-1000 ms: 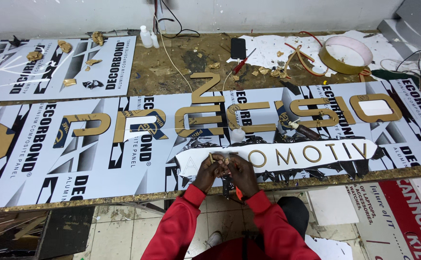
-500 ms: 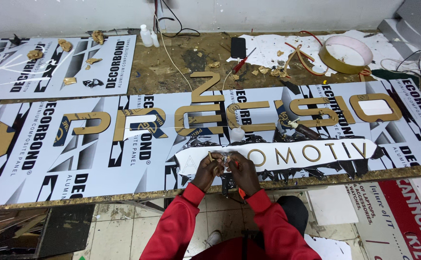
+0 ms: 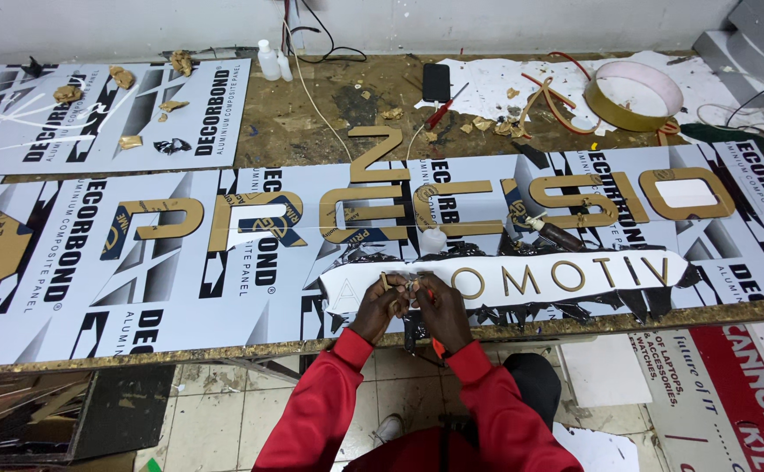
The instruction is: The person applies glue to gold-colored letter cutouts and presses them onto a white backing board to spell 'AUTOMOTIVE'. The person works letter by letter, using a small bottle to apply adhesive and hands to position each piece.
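Both hands at the near edge of the workbench (image 3: 312, 96), over the left end of the white template strip (image 3: 522, 278). Left hand (image 3: 380, 306) and right hand (image 3: 439, 308) sit side by side, fingertips meeting on a small gold letter (image 3: 397, 285) resting on that strip. Fingers on both are curled in and bunched on the piece; looks like a pinch from each side, but it's too small in view to say exactly which fingers grip. The rest of the small gold letters (image 3: 565, 274) run in a row along the strip to the right of my hands. Just beyond the strip, further from me, the large gold letters (image 3: 417, 205) lie in a line across the grey printed panels (image 3: 93, 288). A small white bottle (image 3: 434, 239) stands between the strip and those big letters, close to my right hand. Far side of the bench from the strip: black phone (image 3: 436, 82), red-handled screwdriver (image 3: 443, 110), and a gold-banded ring form (image 3: 634, 94) off to the right. Red sleeves (image 3: 312, 411) reach to my wrists.
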